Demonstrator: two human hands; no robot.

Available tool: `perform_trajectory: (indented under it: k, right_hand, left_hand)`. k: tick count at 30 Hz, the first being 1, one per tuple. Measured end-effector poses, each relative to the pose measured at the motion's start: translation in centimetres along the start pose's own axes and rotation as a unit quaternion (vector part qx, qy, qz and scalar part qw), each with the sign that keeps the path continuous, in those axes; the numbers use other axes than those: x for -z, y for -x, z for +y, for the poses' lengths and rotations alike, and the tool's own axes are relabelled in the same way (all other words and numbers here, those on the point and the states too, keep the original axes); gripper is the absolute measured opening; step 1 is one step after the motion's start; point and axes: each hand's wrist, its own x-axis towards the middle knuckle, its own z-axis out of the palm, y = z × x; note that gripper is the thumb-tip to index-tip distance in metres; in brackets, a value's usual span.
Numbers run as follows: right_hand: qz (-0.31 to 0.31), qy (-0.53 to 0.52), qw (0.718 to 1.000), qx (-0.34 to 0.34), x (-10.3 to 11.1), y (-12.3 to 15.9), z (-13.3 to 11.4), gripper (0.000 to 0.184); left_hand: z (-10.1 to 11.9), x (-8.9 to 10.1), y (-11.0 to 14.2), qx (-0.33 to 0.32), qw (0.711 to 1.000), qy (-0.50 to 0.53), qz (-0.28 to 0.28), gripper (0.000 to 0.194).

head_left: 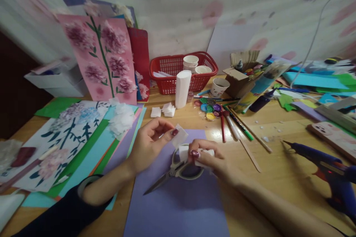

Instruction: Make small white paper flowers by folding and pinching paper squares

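Observation:
Between thumb and fingers, my left hand [154, 139] pinches a small thin square of white tissue paper [180, 136]. Just to its right, my right hand [208, 157] is closed on a small wad of white tissue paper [183, 152], partly hidden by the fingers. Below both hands a pair of scissors [162, 184] lies on a purple sheet of paper [172, 211], blades pointing to the lower left. Small stacks of white tissue squares [168, 109] sit beyond my left hand, beside an upright white tissue roll [183, 90].
A red basket [183, 61] with paper cups stands at the back. Paint pots [208, 108], brushes and pens lie right of centre. A blue glue gun [325, 163] rests at the right. Left are a tissue pile [121, 120], coloured papers and a pink flower picture [102, 55].

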Motion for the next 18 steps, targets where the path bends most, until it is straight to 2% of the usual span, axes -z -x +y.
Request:
perform_trajectory:
  k: [2, 4, 8, 12, 14, 18]
  right_hand:
    - [0.017, -0.053, 0.997, -0.044, -0.20, -0.14, 0.08, 0.020]
    - [0.036, -0.090, 0.993, -0.062, -0.37, -0.33, 0.16, 0.022]
    - [0.049, -0.041, 0.998, -0.026, -0.54, -0.38, 0.14, 0.035]
    - [0.067, 0.008, 0.997, -0.028, -0.75, -0.14, 0.01, 0.031]
    - [0.070, 0.000, 0.997, -0.037, -0.84, -0.10, -0.03, 0.025]
    - [0.090, -0.009, 0.995, -0.036, -0.78, -0.20, 0.06, 0.019]
  left_hand:
    - [-0.39, 0.00, 0.23, -0.027, 0.999, -0.010, -0.024, 0.007]
    - [-0.68, 0.03, 0.41, -0.083, 0.994, -0.046, -0.055, 0.004]
    - [-0.73, 0.23, 0.27, -0.234, 0.958, -0.126, -0.107, 0.005]
    - [-0.61, 0.46, 0.00, -0.315, 0.922, -0.168, -0.148, 0.004]
    - [-0.62, 0.57, 0.05, -0.342, 0.907, -0.198, -0.147, 0.005]
    - [-0.53, 0.78, 0.21, -0.384, 0.884, -0.247, -0.105, 0.004]
